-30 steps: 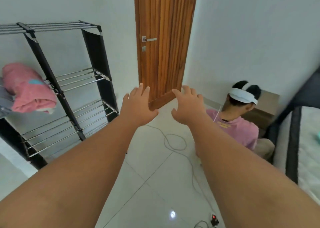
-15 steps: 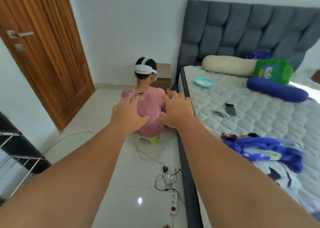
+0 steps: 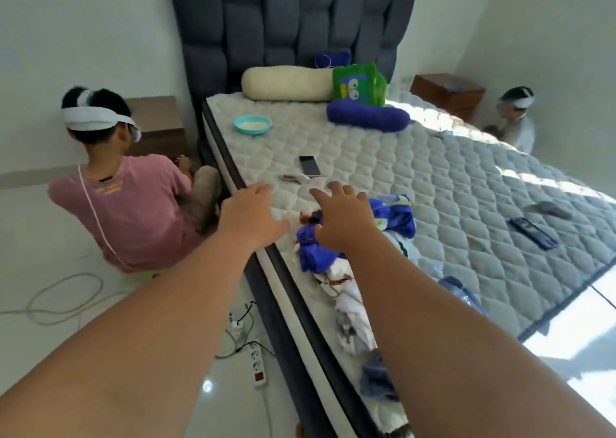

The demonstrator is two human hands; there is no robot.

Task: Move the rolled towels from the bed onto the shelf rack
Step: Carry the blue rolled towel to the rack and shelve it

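Bedding fills the right of the view: a quilted mattress (image 3: 433,184) against a grey padded headboard (image 3: 286,27). Near the headboard lie a cream bolster (image 3: 286,82), a green cushion (image 3: 356,86), a blue bolster (image 3: 368,116) and a teal bowl (image 3: 252,125). A phone (image 3: 309,165) lies mid-mattress just beyond the hands; another dark phone (image 3: 533,232) lies far right. On the floor left of the bed a person in a pink shirt (image 3: 130,211) sits with back turned, close to the bed edge, with a power strip (image 3: 258,364) and cables nearby. A second person (image 3: 516,121) sits beyond the bed's far side.

Both arms reach forward. The left hand (image 3: 250,217) hovers over the mattress edge, fingers spread, holding nothing. The right hand (image 3: 343,219) is also spread, palm down over the blue towel (image 3: 360,234); contact cannot be told.

That towel lies near the mattress's near edge, loosely bunched, blue with pale patches. More blue-and-white cloth (image 3: 353,307) trails along the edge toward the camera, partly hidden by the right forearm.
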